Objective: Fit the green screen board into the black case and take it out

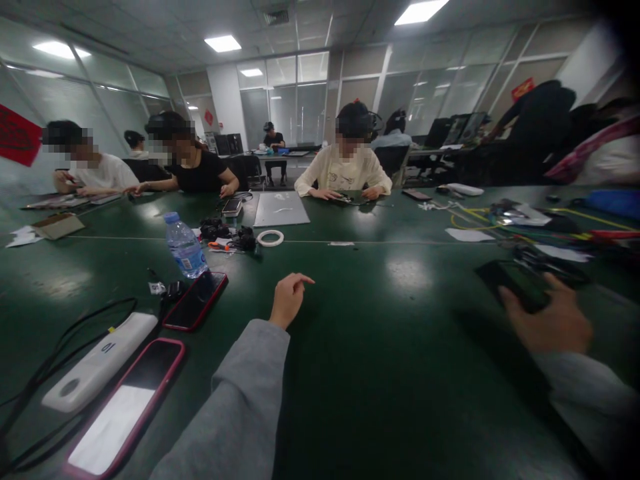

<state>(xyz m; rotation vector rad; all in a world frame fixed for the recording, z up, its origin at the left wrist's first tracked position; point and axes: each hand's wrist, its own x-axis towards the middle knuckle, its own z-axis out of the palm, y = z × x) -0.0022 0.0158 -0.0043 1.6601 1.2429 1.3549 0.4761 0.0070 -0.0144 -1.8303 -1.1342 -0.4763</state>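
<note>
Gripping a flat black phone in blurred, curled fingers, the right hand sits right of the left hand, loosely curled, empty, forefinger extended.

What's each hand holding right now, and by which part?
Left hand: nothing, loosely curled above the dark green table. Right hand: blurred, on the near end of a flat black phone-like object; grip unclear.

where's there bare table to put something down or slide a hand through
Bare green table lies between the left hand and right hand, running up to the tape roll. Crowded at left: water bottle, red phone, pink phone, white power bank, black cables. The far right holds a tangle of wires.
</note>
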